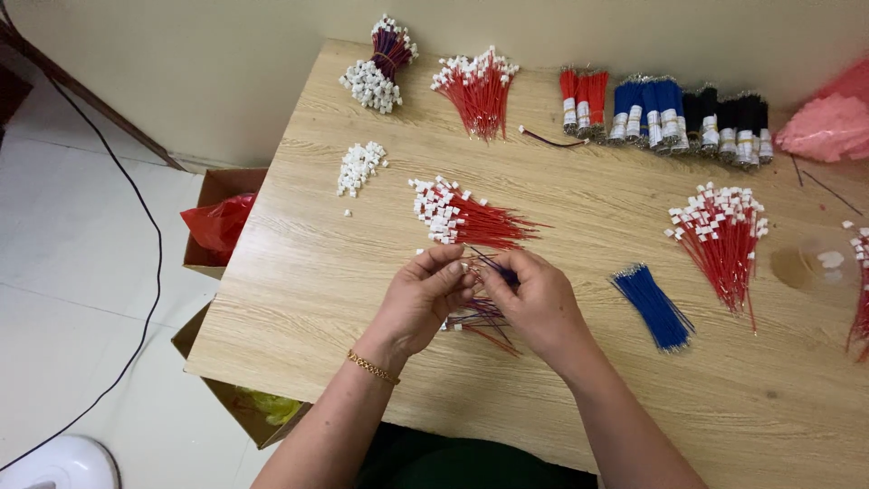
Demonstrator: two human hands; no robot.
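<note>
My left hand and my right hand meet over the middle of a light wooden table. Between their fingertips they pinch thin red and blue wires with a small white connector. A few loose red and blue wires lie under the hands. Just beyond the hands lies a fan of red wires with white connectors. A bundle of bare blue wires rests to the right of my right hand. A gold bracelet is on my left wrist.
A pile of loose white connectors sits at the left. More red-wire bunches, a dark bunch, taped red, blue and black bundles and a pink bag line the back. Cardboard boxes stand on the floor.
</note>
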